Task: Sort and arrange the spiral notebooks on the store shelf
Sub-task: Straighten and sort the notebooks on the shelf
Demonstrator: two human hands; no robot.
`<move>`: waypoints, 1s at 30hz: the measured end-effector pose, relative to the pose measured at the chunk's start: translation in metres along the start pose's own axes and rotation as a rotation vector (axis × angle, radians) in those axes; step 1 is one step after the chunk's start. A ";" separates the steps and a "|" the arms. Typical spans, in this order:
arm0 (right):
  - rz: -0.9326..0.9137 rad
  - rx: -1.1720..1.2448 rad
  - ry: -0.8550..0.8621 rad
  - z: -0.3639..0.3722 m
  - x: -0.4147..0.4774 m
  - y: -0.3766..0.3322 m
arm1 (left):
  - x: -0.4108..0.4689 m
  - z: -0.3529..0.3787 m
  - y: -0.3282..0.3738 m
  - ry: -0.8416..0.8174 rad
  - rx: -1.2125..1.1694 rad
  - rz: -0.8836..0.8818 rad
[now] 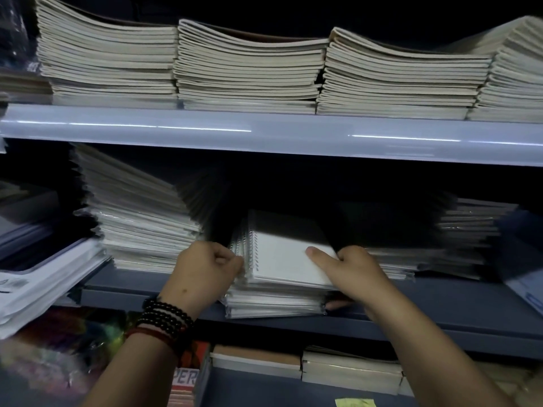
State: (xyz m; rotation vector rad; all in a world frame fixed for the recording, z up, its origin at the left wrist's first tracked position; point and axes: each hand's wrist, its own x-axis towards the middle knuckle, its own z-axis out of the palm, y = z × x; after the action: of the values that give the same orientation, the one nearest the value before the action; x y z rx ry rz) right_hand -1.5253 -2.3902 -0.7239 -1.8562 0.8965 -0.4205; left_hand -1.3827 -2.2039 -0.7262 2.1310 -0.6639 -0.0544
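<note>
A low stack of white spiral notebooks in clear wrap lies on the middle shelf, its wire coils facing left. My left hand grips the coil side of the stack with curled fingers. My right hand holds the stack's right edge, thumb lying on the top cover and fingers wrapped underneath. The top notebooks tilt up at the back into the dark of the shelf.
A tall pile of wrapped notebooks stands left of the stack, a lower pile to the right. The upper shelf carries several stacks of cream exercise books. Below are more notebooks. White pads overhang at far left.
</note>
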 end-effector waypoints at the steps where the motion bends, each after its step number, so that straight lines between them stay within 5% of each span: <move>1: 0.018 0.070 -0.016 -0.001 0.002 0.002 | 0.003 0.000 0.002 -0.023 0.024 -0.011; 13: 0.080 0.250 -0.109 -0.009 0.010 0.009 | 0.025 0.004 0.032 -0.162 0.336 -0.134; 21: 0.062 0.270 -0.101 -0.007 0.011 0.013 | 0.021 0.014 0.031 -0.148 -0.392 -0.241; 30: 0.098 0.241 -0.159 -0.011 0.009 0.012 | 0.018 0.001 0.028 0.063 -0.805 -0.266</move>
State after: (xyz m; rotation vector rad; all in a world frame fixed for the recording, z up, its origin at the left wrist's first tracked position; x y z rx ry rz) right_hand -1.5306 -2.4067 -0.7310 -1.5947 0.7889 -0.3010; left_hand -1.3798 -2.2265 -0.7016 1.4152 -0.2424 -0.3392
